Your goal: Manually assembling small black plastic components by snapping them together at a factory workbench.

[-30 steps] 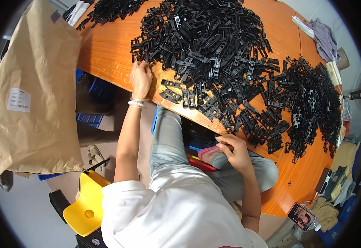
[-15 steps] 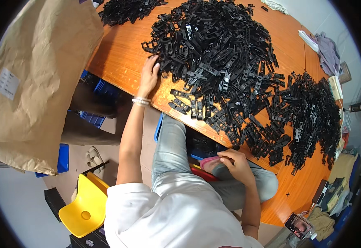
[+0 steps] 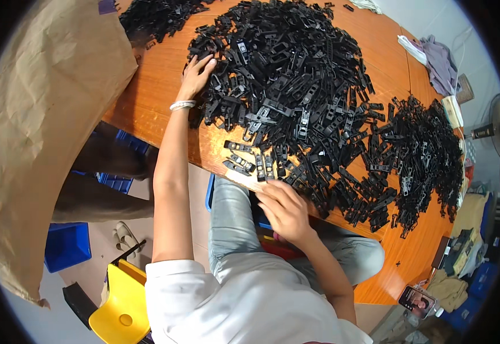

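A large heap of black plastic clips covers the middle of the orange table, reaching from the table's near edge up toward 12 o'clock. The left hand lies flat on the heap's 9 o'clock fringe, fingers spread open and resting on the clips, gripping nothing; a pale bracelet circles its wrist. The right hand sits at the table's near edge, at 6 o'clock from the heap, its fingers loosely curled over the edge and touching the lowest clips; whether they pinch a piece I cannot tell. Just at 10 o'clock from that hand a few loose clips lie apart from the heap on bare wood. A 2nd pile of clips spreads at 3 o'clock, close beside the main heap, and a 3rd, smaller pile lies at 11 o'clock. A big brown paper sack stands at 9 o'clock, against the table's left end. Folded cloth rests at 2 o'clock. Blue crates and a yellow stool sit on the floor around 7 o'clock, and a phone lies at 5 o'clock.
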The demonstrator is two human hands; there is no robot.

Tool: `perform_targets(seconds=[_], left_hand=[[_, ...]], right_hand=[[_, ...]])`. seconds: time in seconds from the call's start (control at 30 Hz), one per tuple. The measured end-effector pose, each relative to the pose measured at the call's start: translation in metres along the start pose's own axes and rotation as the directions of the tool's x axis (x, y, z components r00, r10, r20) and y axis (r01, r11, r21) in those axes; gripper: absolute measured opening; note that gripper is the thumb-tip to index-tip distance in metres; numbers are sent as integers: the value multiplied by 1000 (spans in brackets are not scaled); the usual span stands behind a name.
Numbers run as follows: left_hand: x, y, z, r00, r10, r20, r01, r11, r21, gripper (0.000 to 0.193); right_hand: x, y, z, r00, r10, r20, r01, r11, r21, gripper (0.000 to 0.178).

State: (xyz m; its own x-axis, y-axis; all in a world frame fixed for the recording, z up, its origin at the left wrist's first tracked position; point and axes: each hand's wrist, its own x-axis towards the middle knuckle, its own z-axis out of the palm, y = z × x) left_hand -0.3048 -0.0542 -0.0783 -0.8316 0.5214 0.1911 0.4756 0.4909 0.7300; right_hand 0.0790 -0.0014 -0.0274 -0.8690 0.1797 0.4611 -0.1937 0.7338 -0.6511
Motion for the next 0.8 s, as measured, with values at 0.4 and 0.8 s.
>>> perform_targets(seconds=[0.4,0.8], left_hand=[[-33,43,32,997,-17,-78,31,983,181,49],[-51,59,51,993,53,-106,-41,992,118,43]], right_hand=[[18,30,42,984,-48,173,101,945,-310,38],[26,38,25,979,14,203,73,907,-416,33]])
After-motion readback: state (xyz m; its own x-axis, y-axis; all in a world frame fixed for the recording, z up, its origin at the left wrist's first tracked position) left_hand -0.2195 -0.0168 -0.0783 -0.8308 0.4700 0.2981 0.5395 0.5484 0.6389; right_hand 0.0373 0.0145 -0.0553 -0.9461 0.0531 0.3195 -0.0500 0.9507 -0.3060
